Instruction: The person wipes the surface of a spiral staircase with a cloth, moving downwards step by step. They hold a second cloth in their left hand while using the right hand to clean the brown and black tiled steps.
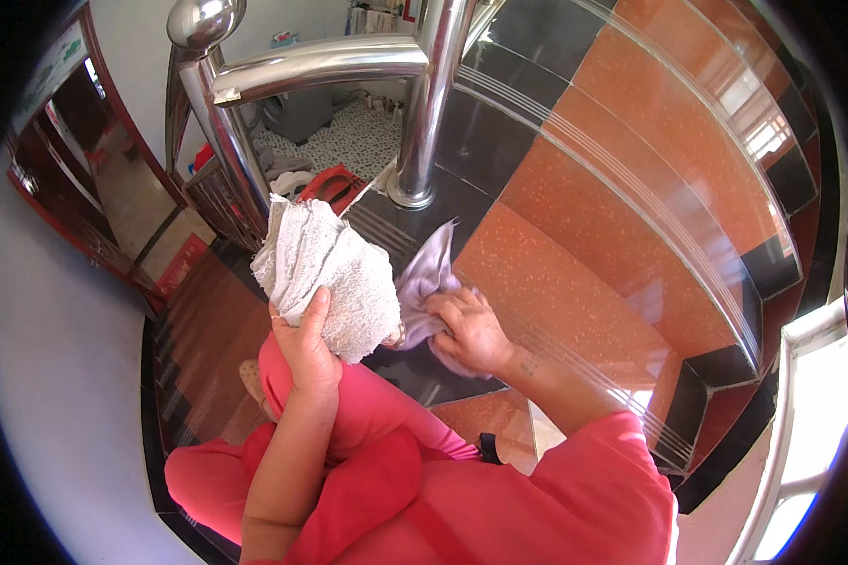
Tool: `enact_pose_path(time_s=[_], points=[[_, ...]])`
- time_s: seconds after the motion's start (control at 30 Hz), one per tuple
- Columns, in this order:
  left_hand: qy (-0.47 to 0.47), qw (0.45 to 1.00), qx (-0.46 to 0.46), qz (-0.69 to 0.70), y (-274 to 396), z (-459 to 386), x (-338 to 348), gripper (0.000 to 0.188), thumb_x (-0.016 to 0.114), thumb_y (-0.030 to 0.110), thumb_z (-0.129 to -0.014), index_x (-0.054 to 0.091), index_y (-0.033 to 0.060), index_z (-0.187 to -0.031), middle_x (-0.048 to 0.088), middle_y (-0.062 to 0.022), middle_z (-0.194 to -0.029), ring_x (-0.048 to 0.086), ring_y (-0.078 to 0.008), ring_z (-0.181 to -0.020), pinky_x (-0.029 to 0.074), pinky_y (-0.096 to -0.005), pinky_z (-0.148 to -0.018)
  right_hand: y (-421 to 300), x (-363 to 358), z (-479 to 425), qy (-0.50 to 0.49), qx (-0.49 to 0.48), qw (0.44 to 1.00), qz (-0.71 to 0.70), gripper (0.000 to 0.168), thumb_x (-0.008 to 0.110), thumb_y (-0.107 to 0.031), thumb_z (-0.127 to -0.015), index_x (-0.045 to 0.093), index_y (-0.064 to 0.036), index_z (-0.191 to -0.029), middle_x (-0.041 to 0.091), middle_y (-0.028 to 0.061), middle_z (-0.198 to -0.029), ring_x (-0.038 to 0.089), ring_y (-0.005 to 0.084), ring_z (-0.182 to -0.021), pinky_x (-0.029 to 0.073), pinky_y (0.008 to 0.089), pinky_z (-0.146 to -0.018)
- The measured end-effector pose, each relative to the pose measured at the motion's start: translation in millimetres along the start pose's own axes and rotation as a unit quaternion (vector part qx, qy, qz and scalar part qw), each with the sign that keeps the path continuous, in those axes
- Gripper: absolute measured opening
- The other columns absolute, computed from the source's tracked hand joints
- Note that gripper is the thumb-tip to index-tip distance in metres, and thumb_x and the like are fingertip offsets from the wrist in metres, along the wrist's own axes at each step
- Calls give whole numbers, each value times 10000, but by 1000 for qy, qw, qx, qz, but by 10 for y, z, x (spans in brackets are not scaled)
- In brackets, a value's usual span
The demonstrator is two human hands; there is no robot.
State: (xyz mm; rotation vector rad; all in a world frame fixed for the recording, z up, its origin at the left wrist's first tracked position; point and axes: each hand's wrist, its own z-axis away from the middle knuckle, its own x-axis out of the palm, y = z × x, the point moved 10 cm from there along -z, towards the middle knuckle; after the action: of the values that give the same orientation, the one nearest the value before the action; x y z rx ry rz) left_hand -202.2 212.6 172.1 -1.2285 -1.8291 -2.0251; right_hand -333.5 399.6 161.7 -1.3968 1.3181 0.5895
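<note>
My left hand (309, 347) grips a folded, off-white terry cloth (353, 293), its thumb pressed on the top face and its layers fanned at the far left edge. To the right, my right hand (472, 328) is closed on a crumpled light-purple cloth (431, 272). One pointed corner of that cloth sticks up ahead of the fingers, and another part hangs below the hand. The purple cloth lies against or just over the black edge of a stair tread (424, 374); contact cannot be told.
Ahead stands a polished steel railing post (424, 134) with a curved handrail (325, 63) and a ball-topped post (208, 25). Orange and black tiled stairs (593, 233) curve up on the right, beside a bright window (805, 409). A red bag (336, 185) lies beyond the railing.
</note>
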Motion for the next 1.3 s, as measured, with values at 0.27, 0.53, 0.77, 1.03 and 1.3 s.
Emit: enact_pose_path(time_s=[0.27,0.53,0.77,1.03,1.3], points=[[-7,1000,-12,16,44,5,52,554,703,27,-835,429,8,-1316,561,-98,-1242,563,-180,-1102,432,-327,-976,1156,-563,401,84,275,719,-633,498,689,-278,-860,549,-21,-1264,627,129,-1191,588,208,-1076,478,351,-958],[-5,999,-32,38,-31,27,44,551,697,17,-835,436,8,-1320,574,-94,-1233,570,-186,-1099,430,-334,-983,904,-696,345,24,186,976,115,593,669,-360,-817,502,-111,-1329,458,222,-1360,415,405,-1270,331,518,-1049],[4,1000,-16,27,10,45,47,549,694,7,-831,444,12,-1319,573,-100,-1245,573,-194,-1105,442,-340,-975,441,152,-761,-80,105,982,138,852,661,-587,-771,363,-194,-1466,279,217,-1508,212,449,-1401,194,575,-1124],[4,1000,-3,5,50,52,49,557,691,11,-829,435,10,-1324,570,-98,-1244,571,-198,-1102,441,-340,-978,33,706,-1725,-56,-17,985,160,709,652,-371,-795,400,-210,-1437,327,185,-1491,220,424,-1409,214,539,-1130],[0,1000,13,12,97,73,34,551,695,21,-832,436,2,-1318,568,-105,-1236,568,-198,-1096,437,-349,-974,532,118,-616,-111,64,984,120,690,567,-463,-848,374,-208,-1460,301,142,-1535,289,376,-1401,274,473,-1134]])
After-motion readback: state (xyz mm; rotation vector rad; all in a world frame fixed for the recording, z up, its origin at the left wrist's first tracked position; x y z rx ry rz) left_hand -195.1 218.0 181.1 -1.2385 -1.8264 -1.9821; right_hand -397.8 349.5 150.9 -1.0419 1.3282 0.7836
